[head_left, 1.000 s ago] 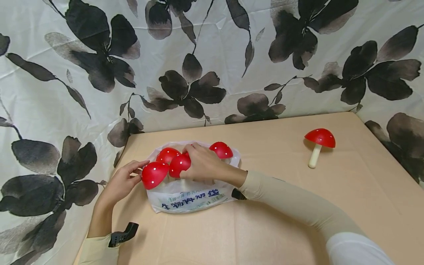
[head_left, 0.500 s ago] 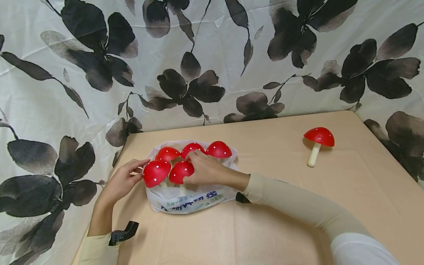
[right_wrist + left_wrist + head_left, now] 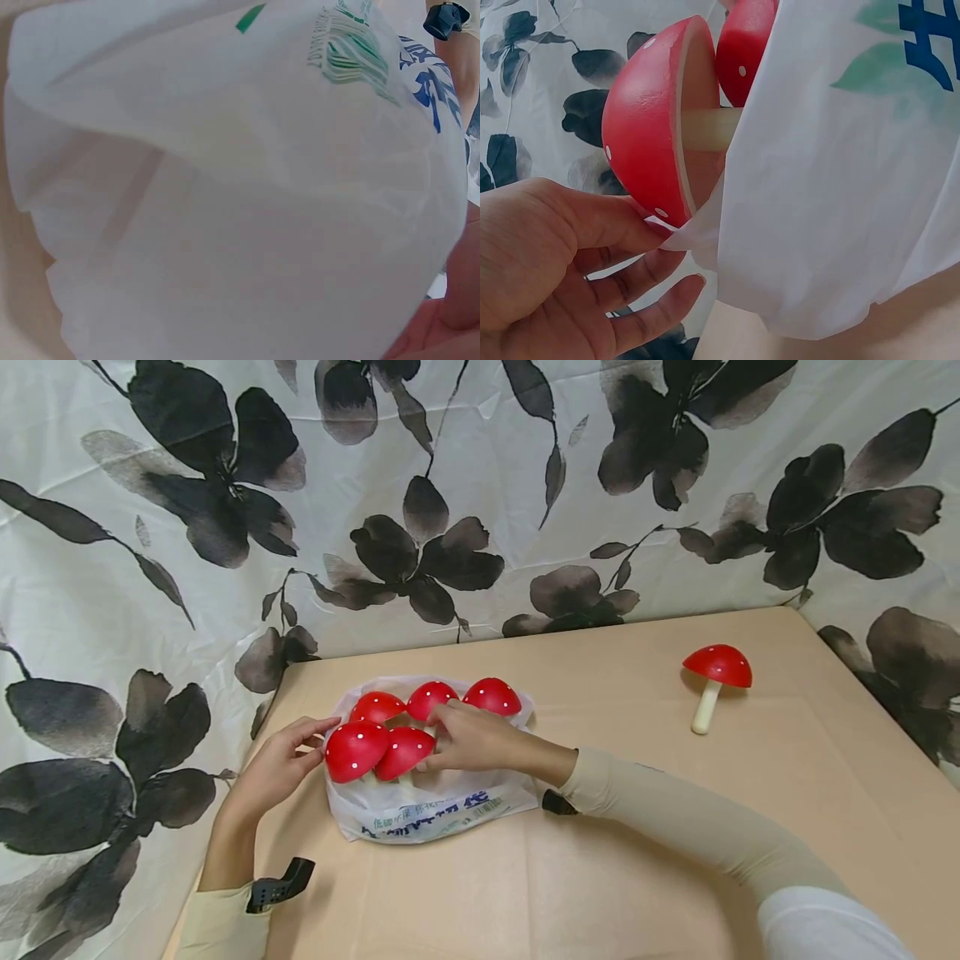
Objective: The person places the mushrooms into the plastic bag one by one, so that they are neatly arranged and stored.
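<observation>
Behind and to the left of the crumpled white plastic bag (image 3: 450, 810), printed with blue characters and green marks, a broad white cloth (image 3: 525, 552) with large black and grey flowers. Under the bag, a flat, pale tan desk (image 3: 615, 710), reaching well past its right side. Running out from the bag's right side, a long beige sleeve (image 3: 667, 806), white toward the shoulder; nearer than the bag and to its left, a second beige sleeve (image 3: 225, 922).

At the bag's left edge, the left hand (image 3: 281, 768), fingers grasping a corner of the thin rim, just beside the leftmost red cap. Over the right part of the bag's mouth, the right hand (image 3: 480, 739), thumb and forefinger parted near the caps; cannot tell whether grasping or released.

Inside the bag's mouth, five mushrooms (image 3: 405, 752) with glossy, white-dotted red domes and cream stems, two in front, three behind. Well apart to the bag's right, a sixth red-capped mushroom (image 3: 717, 667), on the desk. Left of the bag's near edge, a small black plastic wrist device (image 3: 281, 885); just beside its right edge, another black device (image 3: 558, 802).
</observation>
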Action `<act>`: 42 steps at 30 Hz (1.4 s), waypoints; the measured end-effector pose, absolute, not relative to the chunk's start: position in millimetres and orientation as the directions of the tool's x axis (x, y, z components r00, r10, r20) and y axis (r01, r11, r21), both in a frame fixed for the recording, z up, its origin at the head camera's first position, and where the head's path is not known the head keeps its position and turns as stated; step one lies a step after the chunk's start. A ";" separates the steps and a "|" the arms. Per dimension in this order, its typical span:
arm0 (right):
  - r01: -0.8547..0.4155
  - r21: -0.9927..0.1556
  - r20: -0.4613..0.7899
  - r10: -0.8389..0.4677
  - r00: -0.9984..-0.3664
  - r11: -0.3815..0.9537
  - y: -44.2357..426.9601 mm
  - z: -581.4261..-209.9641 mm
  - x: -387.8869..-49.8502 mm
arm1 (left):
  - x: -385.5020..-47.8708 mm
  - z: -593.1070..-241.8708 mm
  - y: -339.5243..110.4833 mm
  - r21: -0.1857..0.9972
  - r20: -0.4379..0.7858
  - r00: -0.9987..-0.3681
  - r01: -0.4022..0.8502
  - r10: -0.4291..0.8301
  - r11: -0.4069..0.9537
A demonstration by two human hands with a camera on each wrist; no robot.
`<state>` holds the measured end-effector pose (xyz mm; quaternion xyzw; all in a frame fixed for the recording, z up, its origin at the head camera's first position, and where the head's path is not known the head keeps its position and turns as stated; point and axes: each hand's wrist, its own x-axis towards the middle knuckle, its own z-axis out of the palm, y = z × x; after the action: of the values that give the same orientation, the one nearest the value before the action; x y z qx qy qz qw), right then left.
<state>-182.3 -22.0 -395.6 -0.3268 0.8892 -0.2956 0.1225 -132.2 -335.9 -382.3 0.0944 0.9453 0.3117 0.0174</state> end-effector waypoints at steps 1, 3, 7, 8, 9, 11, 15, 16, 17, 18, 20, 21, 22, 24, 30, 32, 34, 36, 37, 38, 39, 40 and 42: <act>-0.513 -0.606 -0.021 -0.657 -0.754 0.608 -21.8 -395.7 -182.5 | -132.1 -381.9 -335.7 0.595 0.023 -0.982 0.165 0.189 0.787; -0.518 -0.608 -0.018 -0.662 -0.749 0.602 -21.5 -395.6 -182.8 | -132.0 -381.6 -335.5 0.594 0.024 -0.982 0.166 0.189 0.787; -0.513 -0.626 -0.013 -0.666 -0.746 0.587 -23.5 -394.4 -182.4 | -131.0 -381.5 -336.3 0.595 0.029 -0.982 0.168 0.188 0.786; -0.510 -0.630 -0.010 -0.663 -0.749 0.585 -25.2 -394.4 -182.3 | -130.9 -381.8 -336.7 0.594 0.030 -0.982 0.169 0.188 0.786; -0.504 -0.634 -0.007 -0.657 -0.754 0.586 -27.6 -394.5 -182.1 | -130.7 -382.2 -337.1 0.594 0.031 -0.982 0.169 0.188 0.786; -0.491 -0.640 -0.001 -0.640 -0.769 0.591 -33.8 -394.8 -181.4 | -130.9 -383.7 -338.2 0.592 0.033 -0.981 0.171 0.189 0.788; -0.491 -0.600 0.008 -0.609 -0.793 0.632 -48.5 -396.2 -178.8 | -131.9 -386.7 -339.1 0.589 0.029 -0.981 0.170 0.190 0.790; -0.496 -0.580 0.009 -0.603 -0.798 0.647 -51.4 -396.5 -177.9 | -132.0 -387.4 -339.3 0.590 0.029 -0.981 0.172 0.192 0.789; -0.503 -0.556 0.010 -0.599 -0.801 0.662 -53.9 -396.7 -176.9 | -132.0 -387.9 -339.1 0.591 0.030 -0.981 0.173 0.193 0.788; -0.510 -0.532 0.012 -0.596 -0.803 0.676 -55.8 -396.7 -175.9 | -131.9 -388.3 -339.0 0.593 0.032 -0.980 0.176 0.195 0.786; -0.522 -0.489 0.014 -0.592 -0.806 0.699 -58.2 -396.6 -173.6 | -131.8 -388.8 -338.9 0.598 0.044 -0.978 0.190 0.205 0.779; -0.525 -0.476 0.012 -0.591 -0.806 0.706 -58.6 -396.6 -172.6 | -131.6 -389.0 -338.8 0.602 0.051 -0.976 0.198 0.211 0.774; -0.523 -0.472 0.010 -0.589 -0.808 0.709 -58.6 -396.6 -171.8 | -131.4 -389.1 -339.0 0.603 0.056 -0.975 0.205 0.215 0.771; -0.517 -0.479 0.007 -0.585 -0.811 0.710 -57.2 -396.7 -170.4 | -131.1 -389.3 -339.5 0.606 0.061 -0.973 0.213 0.221 0.766; -0.453 -0.572 0.022 -0.539 -0.842 0.684 -44.9 -396.8 -169.9 | -129.7 -390.3 -343.7 0.592 0.031 -0.979 0.180 0.201 0.786; -0.440 -0.611 0.050 -0.523 -0.851 0.658 -40.5 -397.7 -170.7 | -129.7 -391.1 -345.3 0.586 0.021 -0.981 0.170 0.195 0.792; -0.428 -0.649 0.071 -0.511 -0.857 0.629 -37.2 -399.7 -171.2 | -129.9 -391.5 -346.1 0.586 0.019 -0.981 0.168 0.194 0.793; -0.419 -0.672 0.071 -0.511 -0.857 0.610 -35.6 -402.2 -171.1 | -130.3 -391.7 -346.7 0.586 0.027 -0.980 0.176 0.198 0.791; -0.413 -0.677 0.060 -0.513 -0.856 0.609 -35.2 -403.3 -170.5 | -130.4 -391.6 -346.7 0.588 0.032 -0.979 0.181 0.202 0.788; -0.411 -0.671 0.045 -0.519 -0.853 0.617 -35.1 -404.5 -170.0 | -130.5 -391.2 -346.5 0.591 0.035 -0.978 0.186 0.205 0.785; -0.412 -0.657 0.027 -0.526 -0.850 0.631 -34.9 -405.2 -169.2 | -130.5 -390.7 -346.2 0.595 0.038 -0.977 0.189 0.208 0.781; -0.415 -0.640 0.007 -0.535 -0.845 0.647 -35.0 -405.8 -168.5 | -130.3 -390.1 -345.7 0.598 0.040 -0.977 0.192 0.210 0.778; -0.423 -0.605 -0.030 -0.550 -0.835 0.675 -34.6 -406.3 -167.1 | -130.0 -388.8 -344.8 0.603 0.039 -0.976 0.192 0.212 0.774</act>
<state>-167.1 -34.6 -406.3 -0.2675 0.9090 -0.3018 0.1054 -130.0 -344.8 -388.8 0.1073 0.9417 0.3185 0.0155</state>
